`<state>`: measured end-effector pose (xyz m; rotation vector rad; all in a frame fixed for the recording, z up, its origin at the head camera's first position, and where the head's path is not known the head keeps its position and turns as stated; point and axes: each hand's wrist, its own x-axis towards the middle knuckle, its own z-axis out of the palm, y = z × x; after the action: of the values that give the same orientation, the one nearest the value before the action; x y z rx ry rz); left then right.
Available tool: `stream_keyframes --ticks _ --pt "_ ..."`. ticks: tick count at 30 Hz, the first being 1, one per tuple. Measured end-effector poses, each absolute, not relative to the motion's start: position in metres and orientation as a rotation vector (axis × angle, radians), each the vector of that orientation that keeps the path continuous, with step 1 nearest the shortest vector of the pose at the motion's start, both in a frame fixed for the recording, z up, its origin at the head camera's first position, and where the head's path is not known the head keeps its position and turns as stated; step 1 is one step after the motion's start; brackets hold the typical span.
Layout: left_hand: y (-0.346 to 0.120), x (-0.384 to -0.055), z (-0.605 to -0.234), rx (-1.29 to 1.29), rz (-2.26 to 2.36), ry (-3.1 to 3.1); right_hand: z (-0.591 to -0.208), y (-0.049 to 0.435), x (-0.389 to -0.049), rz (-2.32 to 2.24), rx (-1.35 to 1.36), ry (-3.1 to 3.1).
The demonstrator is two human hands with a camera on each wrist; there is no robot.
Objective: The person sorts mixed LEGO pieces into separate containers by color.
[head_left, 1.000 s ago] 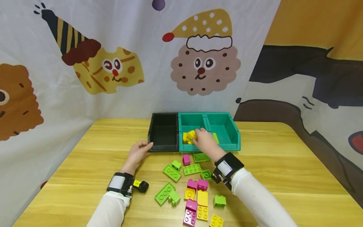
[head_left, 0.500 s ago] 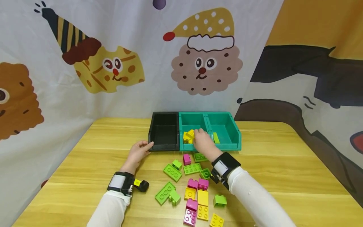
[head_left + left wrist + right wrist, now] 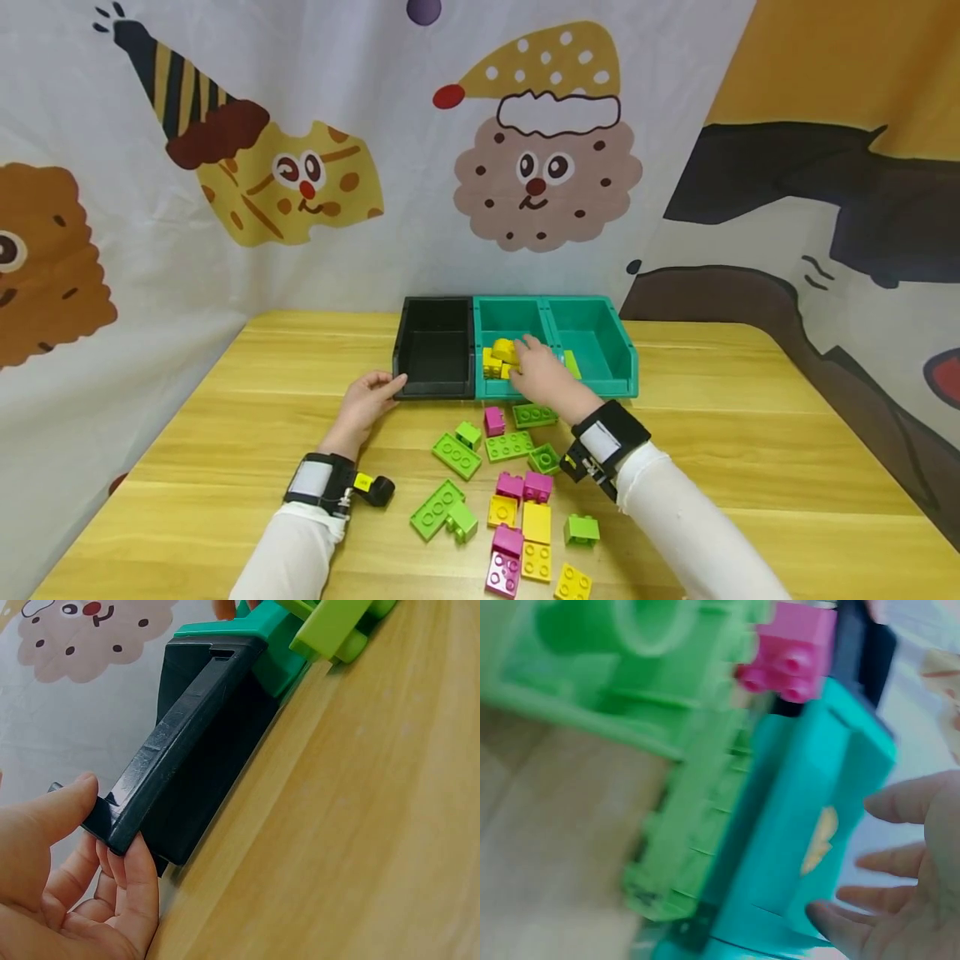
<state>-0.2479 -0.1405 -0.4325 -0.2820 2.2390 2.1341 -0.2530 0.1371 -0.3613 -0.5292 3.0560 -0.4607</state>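
- 3 or more yellow bricks [image 3: 504, 350] lie in the middle bin [image 3: 512, 317], towards its near left corner, just to the left of your right hand's fingertips; I cannot tell whether they touch.
- Your right hand [image 3: 546, 375], over that bin's near right corner, is the nearer of your 2; its fingers are spread, the thumb well apart, with nothing held between them.
- Overlap hides any long axis in that pile.
- Your left hand [image 3: 365, 408] pinches the black bin [image 3: 438, 342] by its near left corner, thumb on the rim, fingers curled beneath.
- Count 3 bins, side by side at the far edge of the desk [image 3: 750, 417]: 1 black on the left, then 2 green, the middle bin and the right bin [image 3: 588, 329].
- 1 lime brick [image 3: 572, 364] shows in the right bin, near its near left corner.
- Between the bins and the desk's near edge, you have 8 green bricks [image 3: 509, 447], 5 pink bricks [image 3: 507, 540] and 4 loose yellow bricks [image 3: 536, 522] in sight.
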Motion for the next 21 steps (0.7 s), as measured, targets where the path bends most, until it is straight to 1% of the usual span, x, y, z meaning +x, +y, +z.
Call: stream_keyframes --ticks 10,21 --pt "-0.140 -0.246 -0.429 -0.255 2.117 2.253 -0.336 0.167 -0.230 -0.719 -0.637 3.032" --pt "-0.142 -0.243 -0.430 -0.266 2.117 2.251 -0.343 0.197 -0.187 -0.926 -0.691 3.005"
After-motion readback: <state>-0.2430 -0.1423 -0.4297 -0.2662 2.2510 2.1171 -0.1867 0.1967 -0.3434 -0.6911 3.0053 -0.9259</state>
